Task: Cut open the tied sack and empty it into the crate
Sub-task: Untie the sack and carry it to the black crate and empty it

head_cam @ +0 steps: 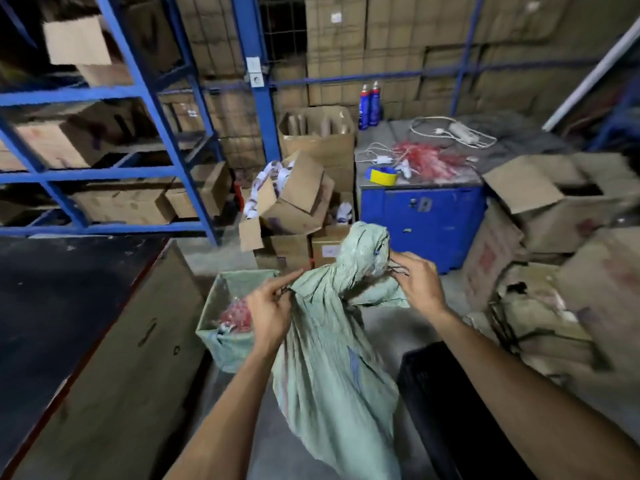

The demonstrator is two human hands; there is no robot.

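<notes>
**Both hands on the tied neck of the green sack**

A pale green woven plastic sack (332,341) stands upright in the near middle of the scene, its neck bunched and its gathered top (367,247) rising above the knot. The left hand (268,315) grips the sack on the left side below the neck, fingers (284,284) pinched narrow on a fold of cloth and what looks like a dark cord. The right hand (417,282) is at the right of the neck, fingers (398,263) closed narrow on a thin dark tie there; whether it also holds a blade cannot be told.

Just left of the sack and behind the left hand stands an open square container lined with green woven sacking (221,306); it holds red, clear-wrapped small items (237,315), too blurred to name. Near right, beside the sack, is a black plastic crate (440,403); its inside does not show.

Farther off, a blue metal cabinet (422,220) serves as a worktop carrying a blue and yellow tape roll (381,174), a bundle of red strips (429,159), white cables with a power strip (460,133) and two blue spray cans (369,105). Open brown cardboard boxes (298,199) are piled left of it, one spilling white printed packets (263,188). Blue steel racking (145,98) on the far left holds more cartons.
</notes>
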